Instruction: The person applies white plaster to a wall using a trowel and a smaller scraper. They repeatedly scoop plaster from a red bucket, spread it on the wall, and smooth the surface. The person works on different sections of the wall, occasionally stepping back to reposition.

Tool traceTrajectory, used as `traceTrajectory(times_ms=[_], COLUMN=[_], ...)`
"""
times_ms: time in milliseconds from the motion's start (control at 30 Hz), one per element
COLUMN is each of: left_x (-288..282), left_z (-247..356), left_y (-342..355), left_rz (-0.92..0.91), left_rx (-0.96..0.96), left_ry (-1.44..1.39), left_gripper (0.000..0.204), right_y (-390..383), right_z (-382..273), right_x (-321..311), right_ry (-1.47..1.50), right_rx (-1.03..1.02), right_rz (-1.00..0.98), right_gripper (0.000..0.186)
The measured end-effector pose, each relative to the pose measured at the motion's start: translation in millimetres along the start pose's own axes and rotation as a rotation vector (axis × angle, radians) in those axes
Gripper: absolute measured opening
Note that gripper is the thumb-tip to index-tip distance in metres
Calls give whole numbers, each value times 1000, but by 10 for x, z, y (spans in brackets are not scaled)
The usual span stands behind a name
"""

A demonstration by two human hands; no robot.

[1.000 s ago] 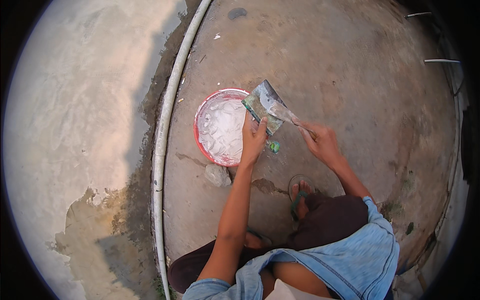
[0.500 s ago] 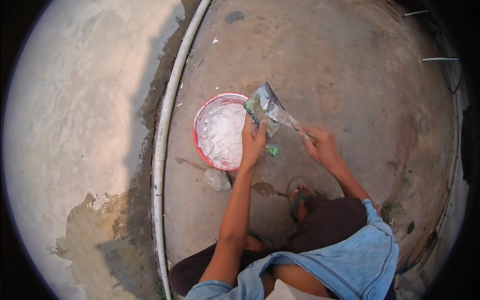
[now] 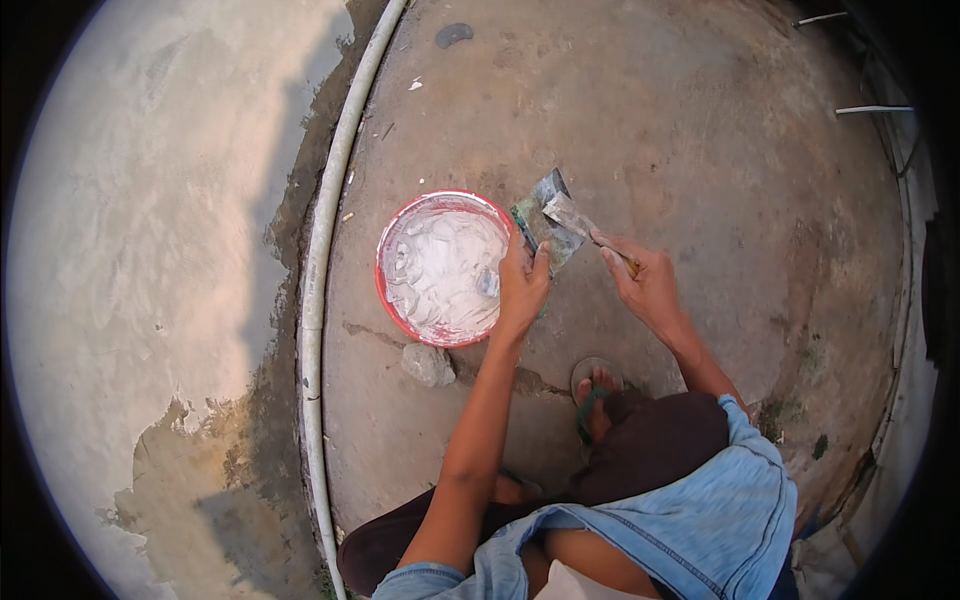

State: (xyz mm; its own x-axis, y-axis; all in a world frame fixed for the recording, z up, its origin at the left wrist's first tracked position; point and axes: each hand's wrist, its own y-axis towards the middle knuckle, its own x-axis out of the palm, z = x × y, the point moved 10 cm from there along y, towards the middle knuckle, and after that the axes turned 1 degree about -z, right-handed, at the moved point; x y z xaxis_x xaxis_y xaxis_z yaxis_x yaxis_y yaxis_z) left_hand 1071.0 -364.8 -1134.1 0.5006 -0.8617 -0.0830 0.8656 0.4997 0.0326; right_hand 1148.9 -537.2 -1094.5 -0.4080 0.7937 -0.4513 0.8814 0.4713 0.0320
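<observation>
My left hand (image 3: 524, 290) is closed on the green-edged back of a wide putty blade (image 3: 567, 248), its stained metal face turned up to the right. In my right hand (image 3: 648, 287) is a narrower putty knife (image 3: 572, 217) with a wooden handle, its whitish blade lying against the wide one. Just left of my left hand, a red-rimmed round bucket (image 3: 381, 270) holds thick white putty (image 3: 440, 262). A small bluish piece (image 3: 488, 282) shows in the putty beside my wrist; what it is I cannot tell.
A grey stone (image 3: 428, 365) lies against the bucket's near side. Further left, a pale pipe (image 3: 322, 250) runs along the foot of a patchy plastered wall (image 3: 160, 220). My sandalled foot (image 3: 597, 395) rests on the cracked concrete floor (image 3: 720, 170). Thin white rods (image 3: 873, 109) stick out at the far right.
My left hand and the wide blade have shifted right and the blade has tilted. The narrow knife now crosses its upper part. The bluish piece in the putty has come into sight.
</observation>
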Motion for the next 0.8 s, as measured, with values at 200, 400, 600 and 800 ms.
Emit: traceTrajectory(times_ms=[200,400,600,800], left_x=[28,-28,60,-34], left_z=[-131,-112,-112,-280], left_y=[-76,-24,-27,35], left_rz=[-59,-78,-97,15], left_rx=[-43,-40,-54,-215], left_ry=[102,152,18,-233], left_gripper=[37,37,37,48], right_y=[20,-77,5,-250], right_z=[118,194,158,753], right_x=[9,117,48,154], right_ry=[3,36,184,901], right_rx=[82,86,-3,514], right_rz=[14,-17,22,-277], right_gripper=[25,25,26,29])
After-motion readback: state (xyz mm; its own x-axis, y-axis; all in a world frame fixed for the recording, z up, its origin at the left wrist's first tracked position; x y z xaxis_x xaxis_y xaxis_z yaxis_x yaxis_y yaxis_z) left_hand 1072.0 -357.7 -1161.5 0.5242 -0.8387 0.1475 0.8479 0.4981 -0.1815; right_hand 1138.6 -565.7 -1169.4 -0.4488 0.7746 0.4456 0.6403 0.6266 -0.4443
